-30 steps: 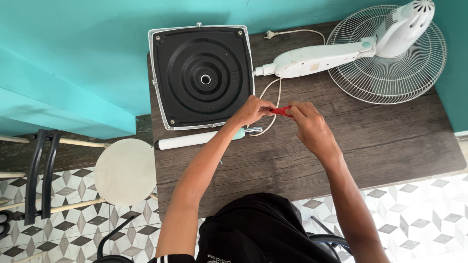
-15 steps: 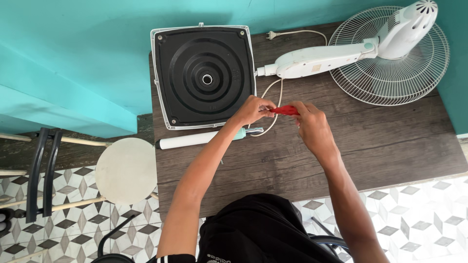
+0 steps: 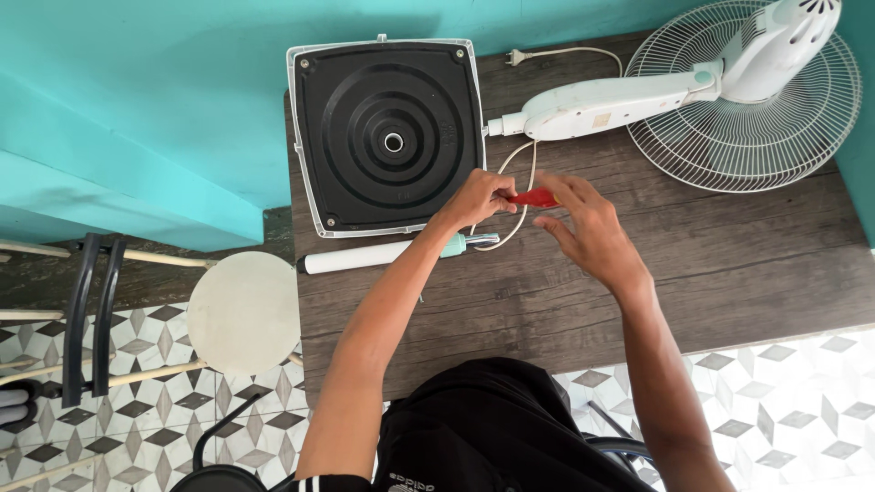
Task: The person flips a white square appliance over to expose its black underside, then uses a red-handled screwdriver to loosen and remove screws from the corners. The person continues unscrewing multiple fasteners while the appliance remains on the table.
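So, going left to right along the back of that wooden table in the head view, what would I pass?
Square black fan base → white fan neck → round white wire fan guard. In front of them, the left hand and right hand meet on a small red tool.

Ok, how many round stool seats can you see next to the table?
1. The round pale stool seat stands on the tiled floor, beside the wooden table near its front corner. The person's body may hide others below.
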